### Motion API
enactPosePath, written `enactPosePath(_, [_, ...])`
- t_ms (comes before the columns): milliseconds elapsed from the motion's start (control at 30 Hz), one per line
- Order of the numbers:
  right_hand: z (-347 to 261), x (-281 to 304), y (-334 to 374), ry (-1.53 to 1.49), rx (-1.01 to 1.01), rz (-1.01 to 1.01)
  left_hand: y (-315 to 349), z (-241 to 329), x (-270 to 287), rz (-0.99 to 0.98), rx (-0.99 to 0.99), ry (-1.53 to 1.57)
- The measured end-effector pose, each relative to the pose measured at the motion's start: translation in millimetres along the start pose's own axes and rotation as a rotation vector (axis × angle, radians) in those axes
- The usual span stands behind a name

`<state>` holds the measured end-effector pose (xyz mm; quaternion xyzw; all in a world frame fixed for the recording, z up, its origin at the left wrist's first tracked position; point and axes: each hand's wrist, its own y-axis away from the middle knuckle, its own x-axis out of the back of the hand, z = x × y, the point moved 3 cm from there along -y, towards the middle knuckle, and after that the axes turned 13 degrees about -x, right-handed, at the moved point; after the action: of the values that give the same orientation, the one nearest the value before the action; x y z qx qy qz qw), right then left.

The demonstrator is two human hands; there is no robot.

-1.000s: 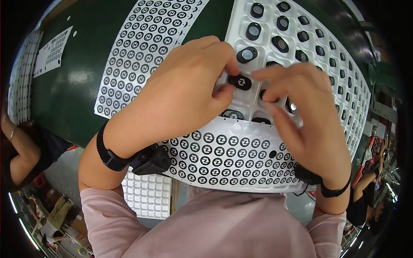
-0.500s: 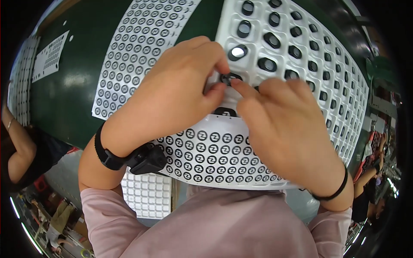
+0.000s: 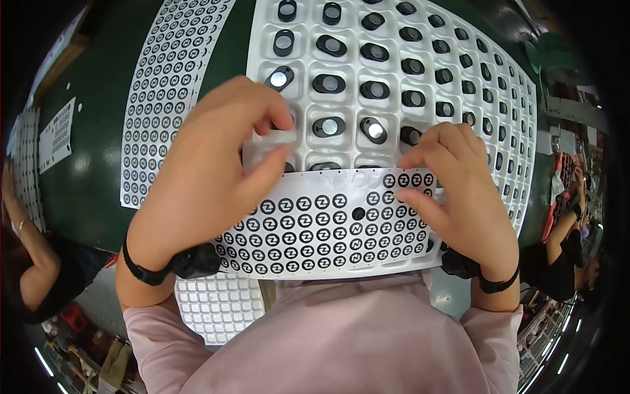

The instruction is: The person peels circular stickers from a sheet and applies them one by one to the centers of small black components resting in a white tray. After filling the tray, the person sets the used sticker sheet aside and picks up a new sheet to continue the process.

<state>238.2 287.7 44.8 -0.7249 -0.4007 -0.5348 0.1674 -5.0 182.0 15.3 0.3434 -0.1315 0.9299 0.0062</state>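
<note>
The left hand [image 3: 213,154] held its thumb and forefinger apart over the white blister tray [image 3: 304,59], and nothing showed clamped between them. A black oval casing [image 3: 279,78] with a silvery disc lay just beyond those fingertips. The right hand's [image 3: 464,194] thumb and fingers were also parted, above the right part of the round-sticker sheet [image 3: 357,187]; whether they touched it could not be told. Another sticker sheet [image 3: 164,85] lay left of the left grip.
</note>
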Motion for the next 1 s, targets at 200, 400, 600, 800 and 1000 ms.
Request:
enactPosePath(200, [-0.3, -6.9, 2.6, -0.096, -0.057, 0.069, -18.6, 40.4, -18.2, -0.178, -0.216, -0.001])
enactPosePath(400, [-4.6, -2.1, 7.0, -0.133, -0.065, 0.047, -34.5, 45.2, -45.2, -0.215, -0.275, -0.005])
enactPosePath(600, [-4.1, -0.9, 12.9, -0.226, -0.083, 0.088, -41.0, 44.0, -56.2, -0.321, -0.258, 0.112])
enactPosePath(800, [1.9, -4.7, 17.5, -0.286, -0.044, 0.145, -44.2, 36.8, -59.7, -0.286, -0.206, 0.282])
enactPosePath(1000, [5.0, -5.1, 19.6, -0.293, 0.026, 0.174, -48.4, 35.8, -58.9, -0.356, -0.117, 0.370])
